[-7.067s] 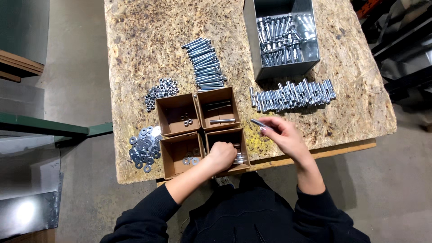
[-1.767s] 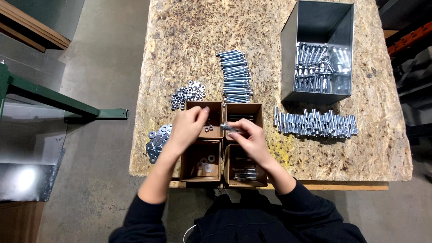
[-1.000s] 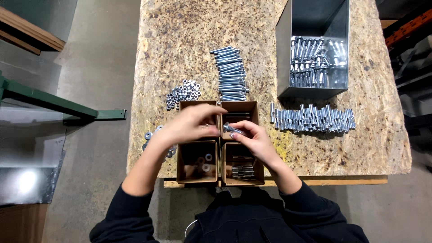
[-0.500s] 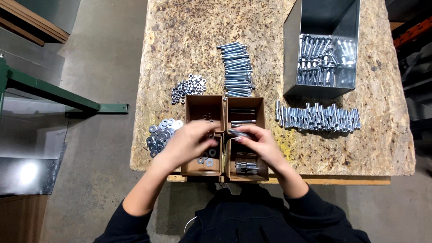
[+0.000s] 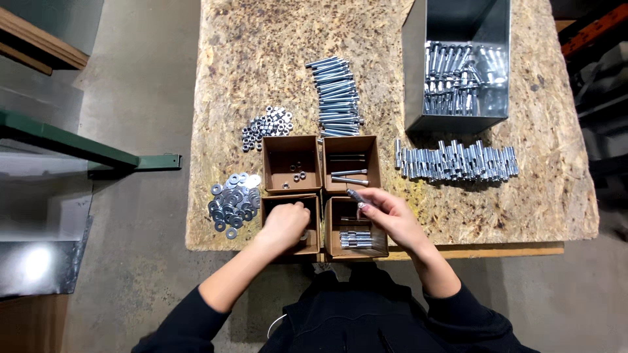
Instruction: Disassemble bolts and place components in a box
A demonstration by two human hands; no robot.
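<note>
Tabletop [image 5: 261, 65]: tan chipboard, mottled with darker flecks. Four small boxes [image 5: 291, 163] at centre frame: plain brown cardboard. Bolts [image 5: 337, 98], nuts [image 5: 265, 122] and washers [image 5: 230, 202]: bright silver. Bin [image 5: 454, 121] at upper right: grey metal. Floor [image 5: 144, 78]: dull grey. Beam [image 5: 65, 140] at left: dark green. Sleeves [image 5: 176, 323] at bottom: black.

Light: even, overhead | shadows: soft, short | glare: floor lower left | focus: sharp
</note>
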